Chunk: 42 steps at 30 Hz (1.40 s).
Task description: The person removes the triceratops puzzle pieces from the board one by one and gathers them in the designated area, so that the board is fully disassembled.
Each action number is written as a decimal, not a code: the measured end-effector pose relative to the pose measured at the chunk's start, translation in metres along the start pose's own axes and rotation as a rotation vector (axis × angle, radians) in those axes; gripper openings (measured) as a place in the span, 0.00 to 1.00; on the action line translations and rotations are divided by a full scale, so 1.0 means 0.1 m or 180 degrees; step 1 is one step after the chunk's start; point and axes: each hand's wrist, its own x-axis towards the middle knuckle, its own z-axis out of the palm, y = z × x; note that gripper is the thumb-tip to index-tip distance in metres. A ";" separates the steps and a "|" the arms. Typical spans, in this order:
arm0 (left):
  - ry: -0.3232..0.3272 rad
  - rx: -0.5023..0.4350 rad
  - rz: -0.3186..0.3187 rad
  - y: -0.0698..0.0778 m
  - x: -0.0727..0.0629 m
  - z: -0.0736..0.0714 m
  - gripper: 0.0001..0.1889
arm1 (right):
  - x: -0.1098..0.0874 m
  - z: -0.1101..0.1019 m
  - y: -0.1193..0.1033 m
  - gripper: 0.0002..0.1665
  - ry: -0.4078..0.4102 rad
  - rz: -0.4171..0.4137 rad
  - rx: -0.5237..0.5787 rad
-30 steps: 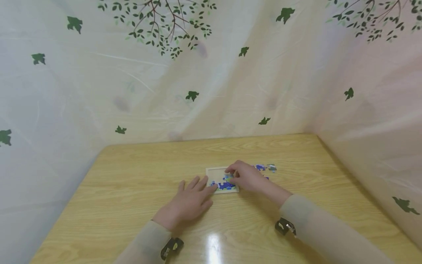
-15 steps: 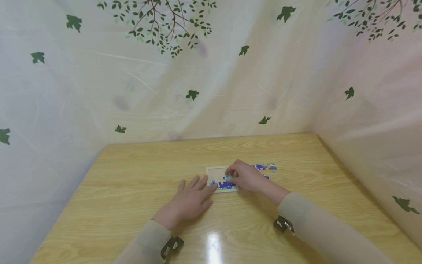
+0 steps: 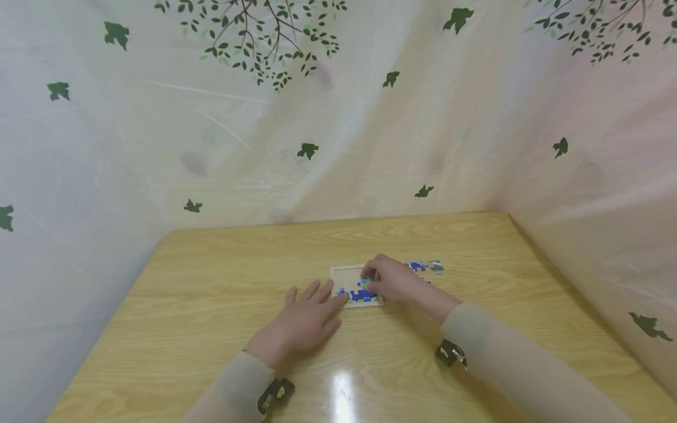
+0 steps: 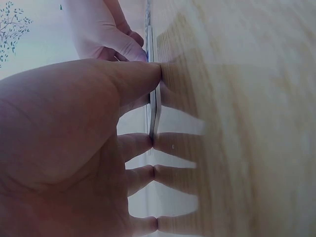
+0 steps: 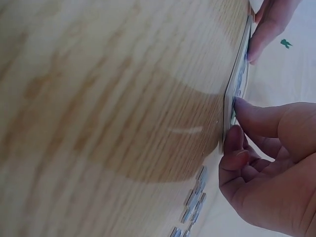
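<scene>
A shallow puzzle tray (image 3: pixel 346 277) with a pale frame lies on the table. Along its near side, blue and green jigsaw pieces (image 3: pixel 362 295) are laid together. The left hand (image 3: pixel 307 320) is spread flat, fingers straight, with its thumb and index finger at the tray's left side; the left wrist view has the thumb (image 4: pixel 143 76) pressing on the frame's edge. Over the tray's right half, the right hand (image 3: pixel 394 279) pinches a blue-green puzzle piece (image 3: pixel 366 284) between thumb and curled fingers. The right fingers and palm hide part of the piece and the tray's right side.
Several loose puzzle pieces (image 3: pixel 416 266) lie on the table to the right of the tray, partly behind the right hand; the right wrist view shows more loose pieces (image 5: pixel 195 197). A pale curtain with leaf prints (image 3: pixel 338 176) stands behind the wooden table (image 3: pixel 238 252).
The right forearm has shifted slightly left and away from the body, while its fingertips stay at the same spot over the tray. The left hand has not moved.
</scene>
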 end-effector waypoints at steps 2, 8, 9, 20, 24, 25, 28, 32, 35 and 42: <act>0.0000 0.0006 -0.0001 0.00 0.00 0.00 0.29 | 0.01 -0.01 0.00 0.14 -0.0017 -0.0018 0.0021; 0.0004 0.0006 0.0007 0.00 0.00 -0.01 0.29 | 0.02 -0.02 0.02 0.12 -0.0050 -0.0064 0.0069; 0.0005 0.0010 0.0013 0.00 0.00 -0.01 0.29 | 0.02 -0.02 0.02 0.13 -0.0056 -0.0066 0.0077; -0.0018 0.0013 0.0007 -0.02 0.01 0.01 0.29 | 0.04 -0.02 0.04 0.13 -0.0077 -0.0061 0.0138; -0.0012 0.0025 0.0007 -0.02 0.01 0.01 0.29 | 0.03 -0.02 0.04 0.12 -0.0051 -0.0118 0.0161; -0.0011 0.0028 0.0006 -0.02 0.01 0.02 0.29 | 0.02 -0.02 0.04 0.12 -0.0046 -0.0137 0.0169; -0.0006 0.0035 0.0001 -0.02 0.01 0.02 0.29 | 0.02 -0.02 0.04 0.12 -0.0044 -0.0169 0.0193; 0.0002 0.0031 0.0005 -0.02 0.01 0.01 0.29 | 0.01 -0.02 0.04 0.13 -0.0035 -0.0153 0.0219; 0.0002 0.0018 0.0011 -0.01 0.01 0.00 0.29 | 0.00 -0.02 0.06 0.13 -0.0021 -0.0174 0.0248; -0.0007 0.0018 0.0008 -0.01 0.00 -0.01 0.29 | -0.02 -0.04 0.08 0.12 0.0060 -0.0293 0.0318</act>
